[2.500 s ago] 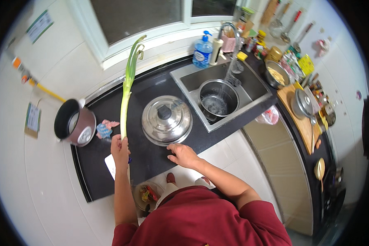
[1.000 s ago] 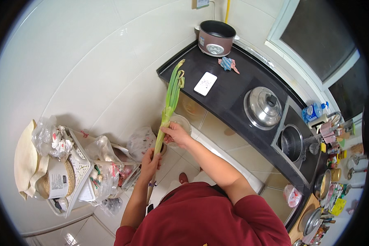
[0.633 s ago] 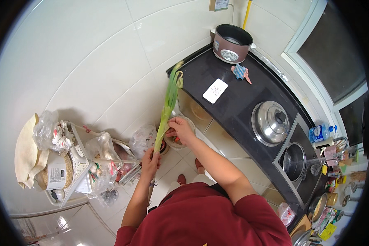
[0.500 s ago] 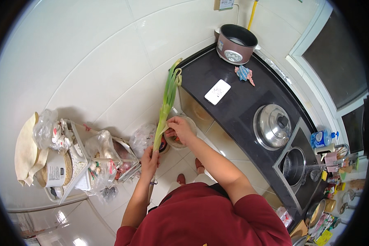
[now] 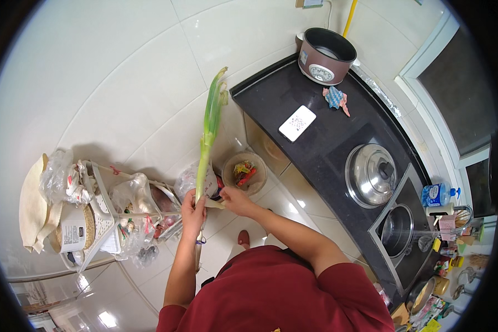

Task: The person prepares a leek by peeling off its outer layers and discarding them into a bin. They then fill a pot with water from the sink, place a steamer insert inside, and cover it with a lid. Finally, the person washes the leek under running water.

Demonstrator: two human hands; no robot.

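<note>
The left forearm (image 5: 181,271) rose steeply, leaning slightly rightward, to the left hand (image 5: 192,214), which was closed in a firm grip. The right forearm (image 5: 290,228) slanted inward from a partly bent arm, ending in the right hand (image 5: 237,201), curled in a pinch, back uppermost, near the left hand but apart.

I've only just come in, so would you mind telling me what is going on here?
A person stands holding a long green onion upright in the left hand, while the right hand pinches a pale strip at its lower part, apparently being peeled away. Just beyond the right hand is a bin with scraps in it. On the dark counter are an open rice cooker, a crumpled cloth and a domed metal lid.
</note>
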